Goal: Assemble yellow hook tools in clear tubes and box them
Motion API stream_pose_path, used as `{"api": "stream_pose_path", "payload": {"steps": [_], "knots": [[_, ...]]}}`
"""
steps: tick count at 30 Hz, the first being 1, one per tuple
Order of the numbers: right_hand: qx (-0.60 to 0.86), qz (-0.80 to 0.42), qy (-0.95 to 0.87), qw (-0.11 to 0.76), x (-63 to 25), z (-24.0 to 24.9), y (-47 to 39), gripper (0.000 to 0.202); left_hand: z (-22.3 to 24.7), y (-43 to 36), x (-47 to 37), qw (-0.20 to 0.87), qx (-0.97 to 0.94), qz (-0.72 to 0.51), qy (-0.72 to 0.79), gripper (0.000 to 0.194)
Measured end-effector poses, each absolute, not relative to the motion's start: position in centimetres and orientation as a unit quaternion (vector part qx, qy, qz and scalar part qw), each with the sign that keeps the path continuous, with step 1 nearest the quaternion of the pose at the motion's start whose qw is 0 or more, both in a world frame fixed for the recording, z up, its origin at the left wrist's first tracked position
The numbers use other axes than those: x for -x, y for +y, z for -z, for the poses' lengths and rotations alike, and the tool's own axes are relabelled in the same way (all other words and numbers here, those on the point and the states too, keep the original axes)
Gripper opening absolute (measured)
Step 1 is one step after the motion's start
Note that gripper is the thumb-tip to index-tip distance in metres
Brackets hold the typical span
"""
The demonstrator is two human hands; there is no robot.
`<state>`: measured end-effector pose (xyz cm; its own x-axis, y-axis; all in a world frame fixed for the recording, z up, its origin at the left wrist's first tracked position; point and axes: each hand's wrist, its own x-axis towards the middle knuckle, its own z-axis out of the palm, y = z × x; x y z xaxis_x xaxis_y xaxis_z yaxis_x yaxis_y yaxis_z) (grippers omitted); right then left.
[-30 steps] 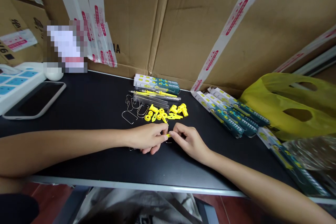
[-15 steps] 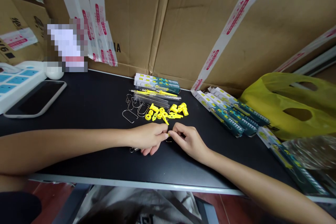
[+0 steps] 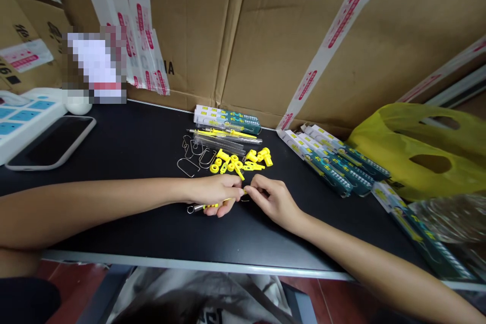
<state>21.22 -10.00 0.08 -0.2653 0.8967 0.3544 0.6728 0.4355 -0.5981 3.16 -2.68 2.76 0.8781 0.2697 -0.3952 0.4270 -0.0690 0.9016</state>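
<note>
My left hand [image 3: 216, 190] is closed around a slim yellow-and-metal rod [image 3: 210, 206], whose left end sticks out with a small wire ring. Most of the rod is hidden by the fingers. Thumb and forefinger of my right hand [image 3: 271, 200] pinch a tiny yellow piece [image 3: 245, 191] at the rod's right end, touching my left fingertips. Whether that piece is part of the rod I cannot tell. A thin curved wire [image 3: 245, 200] shows just below. Beyond the hands lie several yellow plastic parts [image 3: 231, 167], with bent wire hooks [image 3: 188, 167] to their left.
Clear tubes and yellow rods [image 3: 224, 136] lie behind the parts, before a small printed box [image 3: 228, 117]. More printed boxes [image 3: 326, 162] and a yellow plastic bag [image 3: 402, 147] are at the right. A phone [image 3: 53, 142] and power strip [image 3: 34, 111] sit left. Cardboard [image 3: 190, 20] stands behind.
My left hand has turned and risen slightly, so more of the yellow-and-metal rod shows beneath it. My right hand has shifted up a little and keeps its pinch.
</note>
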Motion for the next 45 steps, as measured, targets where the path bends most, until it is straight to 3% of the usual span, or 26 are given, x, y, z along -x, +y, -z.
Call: {"api": "stream_pose_path", "payload": {"steps": [12, 32, 41, 45], "knots": [[0.503, -0.313, -0.719, 0.364, -21.8, -0.8, -9.5, 0.035, -2.4, -2.5, -3.0, 0.646, -0.728, 0.028, 0.227, 0.015], [0.488, -0.264, -0.780, 0.290, -22.8, -0.9, -10.2, 0.018, -2.6, -3.3, -3.0, 0.584, -0.767, 0.022, 0.266, 0.020], [0.458, -0.274, -0.819, 0.210, -23.1, -1.6, -10.2, 0.028, -3.0, -3.3, -2.9, 0.579, -0.773, 0.034, 0.258, 0.019], [0.468, -0.305, -0.792, 0.246, -22.8, -1.2, -10.1, 0.029, -3.0, -3.3, -3.0, 0.590, -0.766, 0.039, 0.250, 0.018]]}}
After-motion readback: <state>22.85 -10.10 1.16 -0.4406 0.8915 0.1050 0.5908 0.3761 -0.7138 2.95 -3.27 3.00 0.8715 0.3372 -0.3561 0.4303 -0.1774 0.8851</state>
